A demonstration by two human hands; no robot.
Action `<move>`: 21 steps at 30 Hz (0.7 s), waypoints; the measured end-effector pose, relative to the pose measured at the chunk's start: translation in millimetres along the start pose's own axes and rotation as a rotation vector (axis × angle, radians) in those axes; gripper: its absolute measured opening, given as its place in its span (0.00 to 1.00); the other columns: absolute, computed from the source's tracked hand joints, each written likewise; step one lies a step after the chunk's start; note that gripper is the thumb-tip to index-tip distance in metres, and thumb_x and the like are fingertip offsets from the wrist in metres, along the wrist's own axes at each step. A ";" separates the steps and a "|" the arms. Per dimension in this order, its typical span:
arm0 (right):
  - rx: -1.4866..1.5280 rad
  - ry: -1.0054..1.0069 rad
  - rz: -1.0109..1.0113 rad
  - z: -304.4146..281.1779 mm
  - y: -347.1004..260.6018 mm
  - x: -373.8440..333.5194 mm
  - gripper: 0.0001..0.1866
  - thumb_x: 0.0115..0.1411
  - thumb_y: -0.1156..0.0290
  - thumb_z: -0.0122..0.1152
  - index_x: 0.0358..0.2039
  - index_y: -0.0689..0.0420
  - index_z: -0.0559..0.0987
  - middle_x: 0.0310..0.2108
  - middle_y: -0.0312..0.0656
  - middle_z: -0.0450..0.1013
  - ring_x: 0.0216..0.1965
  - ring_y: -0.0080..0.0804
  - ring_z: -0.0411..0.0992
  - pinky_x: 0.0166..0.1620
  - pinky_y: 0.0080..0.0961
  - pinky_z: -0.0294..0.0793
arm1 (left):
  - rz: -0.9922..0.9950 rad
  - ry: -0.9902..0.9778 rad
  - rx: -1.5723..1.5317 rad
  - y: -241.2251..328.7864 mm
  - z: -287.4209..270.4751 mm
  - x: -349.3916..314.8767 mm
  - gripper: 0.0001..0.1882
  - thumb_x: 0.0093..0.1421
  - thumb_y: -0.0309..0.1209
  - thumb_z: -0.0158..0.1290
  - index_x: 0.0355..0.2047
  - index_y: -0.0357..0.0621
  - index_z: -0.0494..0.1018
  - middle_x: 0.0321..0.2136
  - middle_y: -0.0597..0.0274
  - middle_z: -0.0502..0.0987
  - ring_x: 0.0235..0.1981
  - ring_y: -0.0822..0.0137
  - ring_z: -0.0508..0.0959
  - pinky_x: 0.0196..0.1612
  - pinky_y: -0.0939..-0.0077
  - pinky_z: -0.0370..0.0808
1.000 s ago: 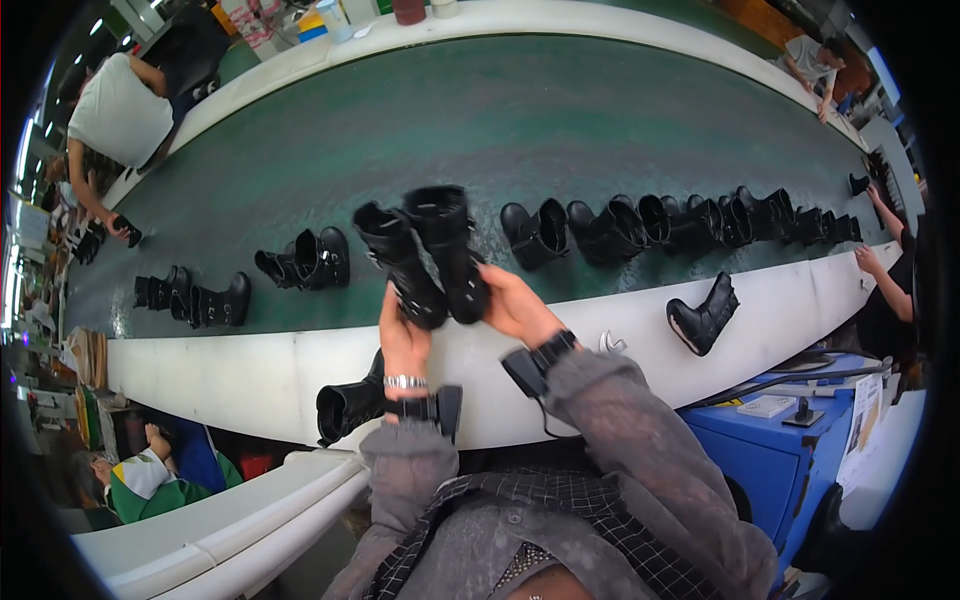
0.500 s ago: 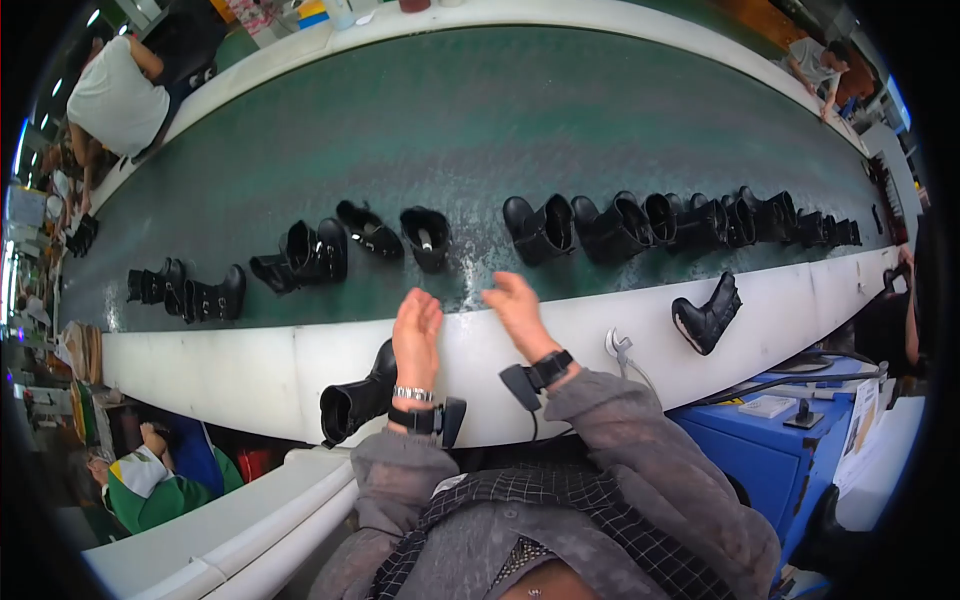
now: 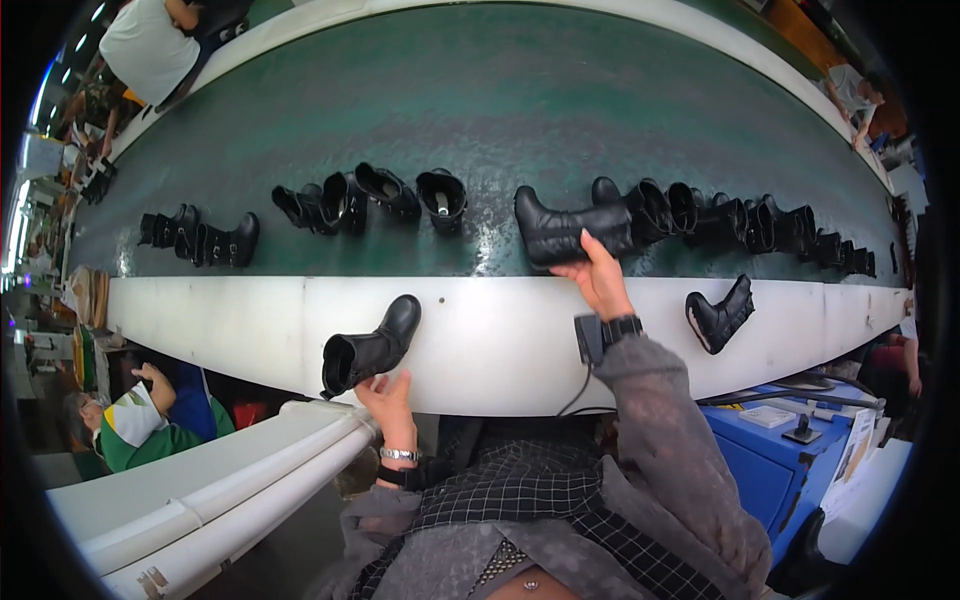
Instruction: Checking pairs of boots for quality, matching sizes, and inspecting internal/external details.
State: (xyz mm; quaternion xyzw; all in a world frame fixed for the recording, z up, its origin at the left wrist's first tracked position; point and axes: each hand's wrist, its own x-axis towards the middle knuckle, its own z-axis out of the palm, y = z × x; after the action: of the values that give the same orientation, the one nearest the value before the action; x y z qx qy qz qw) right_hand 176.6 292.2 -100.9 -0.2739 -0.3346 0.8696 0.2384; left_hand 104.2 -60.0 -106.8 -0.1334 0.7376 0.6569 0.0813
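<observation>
My right hand (image 3: 602, 280) grips a black boot (image 3: 575, 232) by its shaft, thumb on the upper side and fingers beneath. That boot lies tipped on its side at the near edge of the green belt (image 3: 440, 110), toe to the left. On the white ledge (image 3: 520, 345) a second black boot (image 3: 372, 345) lies with its opening toward me. My left hand (image 3: 388, 405) is at that opening, thumb and fingers apart, the fingertips at or just under the shaft. Whether they press on it I cannot tell.
More black boots stand on the belt at left (image 3: 225, 243) and right (image 3: 735, 222). A small black boot (image 3: 720, 313) lies on the ledge at right. A blue cabinet (image 3: 765, 450) stands at lower right, white pipes (image 3: 230, 500) at lower left. Other people work around the belt.
My right hand has moved right and taken hold of a boot, now tipped on its side. My left hand has drawn back toward me to the boot on the ledge. The view has shifted.
</observation>
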 end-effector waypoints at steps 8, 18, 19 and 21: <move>0.203 -0.125 0.185 -0.4 9.0 -101.6 0.21 0.65 0.61 0.47 0.51 0.65 0.67 0.48 0.51 0.70 0.47 0.43 0.72 0.45 0.43 0.78 | 0.130 -0.100 -0.056 23.3 11.1 34.6 0.23 0.46 0.24 0.64 0.43 0.34 0.72 0.41 0.60 0.75 0.41 0.68 0.74 0.47 0.75 0.70; 0.254 -0.095 0.172 -4.8 27.1 -132.8 0.21 0.65 0.61 0.45 0.53 0.63 0.66 0.50 0.48 0.69 0.51 0.41 0.69 0.48 0.41 0.75 | -0.587 -0.596 -0.800 21.2 70.9 -38.0 0.20 0.58 0.33 0.55 0.50 0.41 0.67 0.49 0.58 0.72 0.49 0.61 0.73 0.54 0.62 0.71; 0.262 -0.082 0.163 -4.8 28.9 -135.0 0.22 0.66 0.61 0.44 0.53 0.63 0.66 0.51 0.47 0.69 0.51 0.41 0.69 0.49 0.40 0.74 | -0.591 -0.634 -0.808 18.7 78.0 -42.1 0.21 0.59 0.34 0.54 0.51 0.41 0.66 0.50 0.57 0.71 0.51 0.60 0.72 0.54 0.59 0.70; 0.273 -0.070 0.153 -2.8 32.5 -139.5 0.22 0.66 0.61 0.44 0.54 0.63 0.66 0.51 0.47 0.69 0.51 0.40 0.69 0.50 0.39 0.73 | -0.628 -0.649 -0.821 17.3 88.5 -48.9 0.21 0.59 0.33 0.54 0.51 0.41 0.66 0.50 0.57 0.71 0.51 0.60 0.71 0.55 0.61 0.70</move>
State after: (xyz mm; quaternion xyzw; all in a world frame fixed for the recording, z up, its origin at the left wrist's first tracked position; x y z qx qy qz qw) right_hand 273.5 188.5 -81.6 -0.2333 -0.1998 0.9315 0.1947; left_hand 140.5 33.9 -86.9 -0.1580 0.2874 0.8394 0.4334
